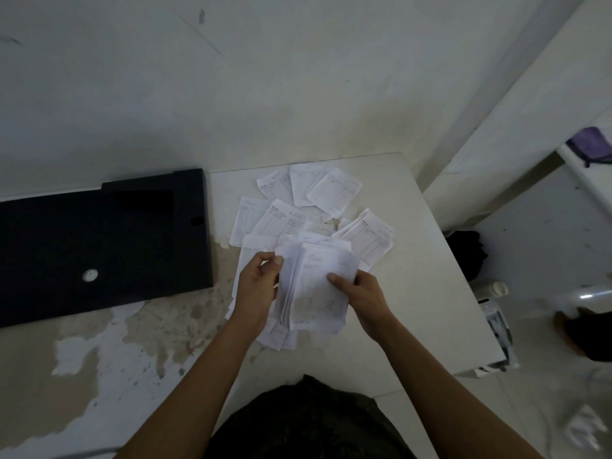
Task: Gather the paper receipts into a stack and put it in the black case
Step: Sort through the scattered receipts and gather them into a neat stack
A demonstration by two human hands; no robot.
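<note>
While both hands work at the centre of the frame, the stack of receipts (313, 286) sits between them, lifted a little over the loose sheets beneath. The left hand (256, 286) pinches the stack's left edge with curled fingers and thumb; the right hand (361, 298) grips the right side, its thumb lying flat on the top sheet. Neither hand is free.

More loose receipts (308, 207) lie fanned across the white table (414, 260) above the hands, toward the upper middle of the frame, and a few poke out below the stack. The black case (99, 246) lies at the left of the frame, just beside the nearest papers.

To do this step well, I judge that the edges want squaring first: tap the stack's long side on the table so the sheets line up, then hold it in 1 hand and sweep up the far receipts with the other. Thin paper slips easily, so a firm pinch near the middle should keep the sheets from splaying.
</note>
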